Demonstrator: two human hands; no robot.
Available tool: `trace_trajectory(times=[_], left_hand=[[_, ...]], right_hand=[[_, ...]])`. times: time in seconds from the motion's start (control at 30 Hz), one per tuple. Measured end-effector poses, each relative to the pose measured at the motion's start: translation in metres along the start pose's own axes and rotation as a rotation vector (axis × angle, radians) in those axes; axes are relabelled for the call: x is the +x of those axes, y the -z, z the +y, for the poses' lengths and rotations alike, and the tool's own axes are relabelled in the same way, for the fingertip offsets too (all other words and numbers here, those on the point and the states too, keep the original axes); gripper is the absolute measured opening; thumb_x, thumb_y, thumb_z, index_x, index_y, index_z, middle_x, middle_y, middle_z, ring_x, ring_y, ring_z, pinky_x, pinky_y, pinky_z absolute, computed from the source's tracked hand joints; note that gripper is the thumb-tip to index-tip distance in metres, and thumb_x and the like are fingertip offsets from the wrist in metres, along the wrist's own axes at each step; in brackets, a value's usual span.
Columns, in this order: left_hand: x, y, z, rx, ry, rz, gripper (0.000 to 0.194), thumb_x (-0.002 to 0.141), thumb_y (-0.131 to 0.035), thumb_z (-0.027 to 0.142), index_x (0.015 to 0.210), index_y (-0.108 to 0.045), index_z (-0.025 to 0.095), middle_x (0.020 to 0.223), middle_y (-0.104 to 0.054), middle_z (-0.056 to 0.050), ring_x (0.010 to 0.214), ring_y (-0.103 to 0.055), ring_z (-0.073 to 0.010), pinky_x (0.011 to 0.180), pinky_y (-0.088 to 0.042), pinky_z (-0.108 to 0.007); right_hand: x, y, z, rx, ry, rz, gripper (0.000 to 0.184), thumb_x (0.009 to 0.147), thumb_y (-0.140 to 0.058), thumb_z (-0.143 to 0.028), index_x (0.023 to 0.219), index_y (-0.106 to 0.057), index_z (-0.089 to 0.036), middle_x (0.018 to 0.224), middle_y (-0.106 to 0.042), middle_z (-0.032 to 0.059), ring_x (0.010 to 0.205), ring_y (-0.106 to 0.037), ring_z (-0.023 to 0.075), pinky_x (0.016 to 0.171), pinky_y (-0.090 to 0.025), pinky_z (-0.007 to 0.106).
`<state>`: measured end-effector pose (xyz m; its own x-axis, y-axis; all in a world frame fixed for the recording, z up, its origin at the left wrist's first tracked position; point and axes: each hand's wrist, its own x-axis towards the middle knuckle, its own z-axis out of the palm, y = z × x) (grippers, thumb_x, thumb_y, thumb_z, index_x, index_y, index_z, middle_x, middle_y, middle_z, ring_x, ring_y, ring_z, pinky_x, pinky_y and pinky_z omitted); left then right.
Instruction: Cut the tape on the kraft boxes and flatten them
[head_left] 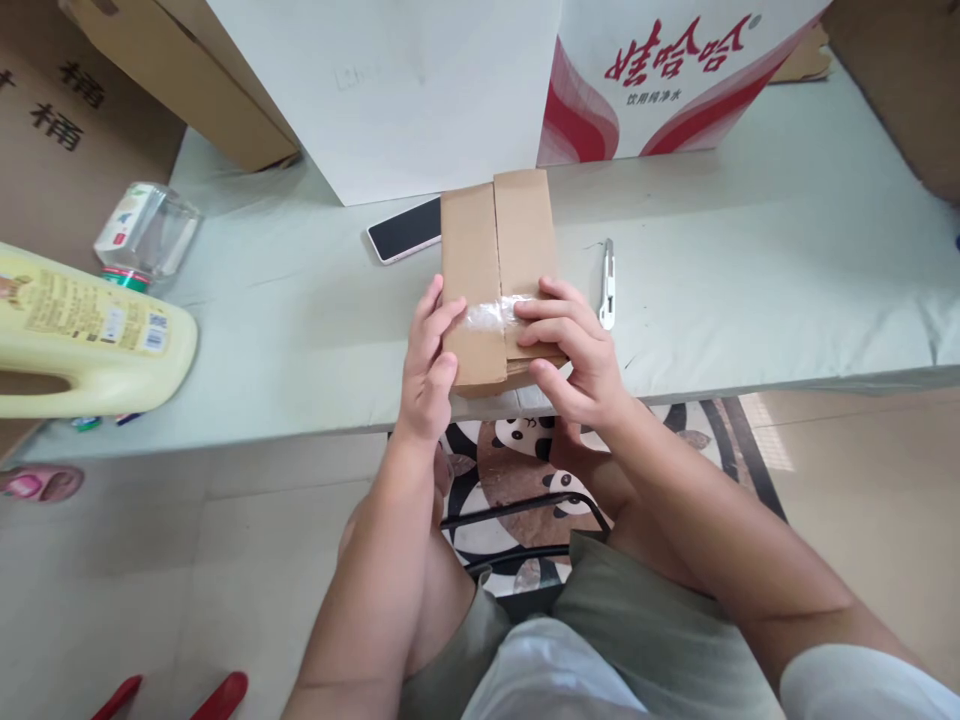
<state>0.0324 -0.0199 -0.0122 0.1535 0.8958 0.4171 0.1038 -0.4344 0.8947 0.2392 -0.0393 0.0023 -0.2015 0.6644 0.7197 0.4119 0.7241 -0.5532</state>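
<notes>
Brown cardboard at the centre: we have the small taped box (471, 250) at the front edge of the pale green cloth-covered table (697, 290), our left hand (429, 365) against its left side, fingers parted, our right hand (581, 345) spreading its fingers over the top. A slim white box cutter (607, 290) lies to the right, a black-screened phone (405, 232) to the left.

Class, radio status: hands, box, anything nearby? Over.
Left hand at left edge of cardboard box; right hand on its right flap. Clear tape on both flaps. Smartphone partly hidden by box; utility knife to its right.

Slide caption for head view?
Left hand and right hand on a brown rectangular cardboard box, slim white utility knife nearby.
</notes>
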Motion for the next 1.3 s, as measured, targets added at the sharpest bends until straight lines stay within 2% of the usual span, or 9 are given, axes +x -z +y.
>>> trace_trajectory(times=[0.1,0.2,0.33,0.43,0.7,0.83,0.93,1.1,1.3], left_hand=[[-0.002,-0.005,-0.006,-0.031,-0.028,-0.011,0.052,0.096,-0.047,0.066,0.133,-0.063,0.033,0.164,-0.045,-0.003,0.156,-0.036,-0.032,0.129,-0.031,-0.048],[-0.003,-0.007,-0.009,-0.061,0.004,0.011,0.053,0.095,-0.046,0.066,0.134,-0.062,0.034,0.164,-0.043,-0.002,0.156,-0.037,-0.0302,0.128,-0.034,-0.044],[-0.004,-0.005,-0.009,-0.075,-0.005,0.009,0.052,0.096,-0.046,0.063,0.135,-0.061,0.033,0.164,-0.042,-0.003,0.156,-0.036,-0.0294,0.128,-0.034,-0.043],[-0.004,-0.005,-0.01,-0.055,0.012,0.013,0.054,0.095,-0.046,0.066,0.135,-0.061,0.032,0.164,-0.043,-0.004,0.156,-0.036,-0.0297,0.128,-0.034,-0.043],[-0.002,-0.009,-0.009,-0.05,-0.012,0.014,0.052,0.096,-0.045,0.065,0.133,-0.062,0.032,0.162,-0.045,-0.004,0.154,-0.039,-0.0303,0.125,-0.036,-0.045],[-0.004,-0.015,0.0,0.043,-0.057,0.069,0.057,0.098,-0.036,0.067,0.132,-0.062,0.029,0.161,-0.045,-0.007,0.153,-0.04,-0.0324,0.125,-0.037,-0.049],[-0.006,-0.023,0.008,0.144,-0.135,0.108,0.061,0.098,-0.035,0.07,0.132,-0.062,0.027,0.159,-0.049,-0.01,0.153,-0.04,-0.0341,0.128,-0.03,-0.055],[-0.006,-0.037,0.011,0.218,-0.262,0.098,0.078,0.084,-0.05,0.083,0.135,-0.061,0.024,0.148,-0.058,-0.014,0.148,-0.047,-0.0384,0.129,-0.025,-0.061],[-0.002,-0.047,0.008,0.221,-0.439,0.122,0.061,0.093,-0.057,0.061,0.141,-0.055,0.022,0.142,-0.059,-0.015,0.142,-0.052,-0.0346,0.128,-0.03,-0.057]], right_hand=[[-0.003,0.014,0.004,0.007,-0.079,0.081,0.026,0.096,-0.048,-0.044,0.111,-0.066,-0.031,0.122,-0.071,0.004,0.129,-0.063,0.0298,0.122,-0.04,0.06],[-0.01,0.034,0.02,-0.235,-0.373,0.201,0.03,0.096,-0.045,-0.039,0.112,-0.067,-0.027,0.116,-0.069,0.0093,0.12,-0.063,0.0301,0.112,-0.048,0.057],[-0.027,0.05,0.05,-0.592,-0.762,-0.041,0.042,0.086,-0.057,-0.035,0.124,-0.07,-0.021,0.127,-0.062,0.018,0.122,-0.058,0.0367,0.108,-0.047,0.062],[-0.035,0.053,0.062,-0.734,-0.838,-0.236,0.036,0.085,-0.059,-0.038,0.113,-0.073,-0.02,0.124,-0.064,0.0197,0.119,-0.056,0.0405,0.103,-0.046,0.065],[-0.018,0.054,0.047,-0.544,-1.027,-0.198,0.027,0.084,-0.053,-0.029,0.108,-0.063,-0.024,0.072,-0.06,0.0025,0.063,-0.05,0.0202,0.065,-0.042,0.036],[-0.011,0.055,0.024,0.053,-0.812,0.123,0.032,0.085,-0.049,-0.044,0.108,-0.061,-0.026,0.083,-0.066,0.0024,0.063,-0.058,0.017,0.06,-0.044,0.033],[-0.011,0.056,0.0,0.364,-0.543,0.177,0.04,0.081,-0.052,-0.046,0.116,-0.058,-0.029,0.103,-0.074,0.0045,0.077,-0.069,0.0201,0.063,-0.051,0.036],[-0.016,0.061,-0.025,0.27,-0.459,0.182,0.045,0.079,-0.058,-0.037,0.124,-0.06,-0.033,0.127,-0.073,0.0047,0.091,-0.071,0.0245,0.07,-0.056,0.042],[-0.008,0.067,-0.041,0.288,-0.458,0.206,0.056,0.081,-0.062,-0.051,0.136,-0.057,-0.04,0.14,-0.069,0.0044,0.094,-0.074,0.0272,0.046,-0.041,0.033]])
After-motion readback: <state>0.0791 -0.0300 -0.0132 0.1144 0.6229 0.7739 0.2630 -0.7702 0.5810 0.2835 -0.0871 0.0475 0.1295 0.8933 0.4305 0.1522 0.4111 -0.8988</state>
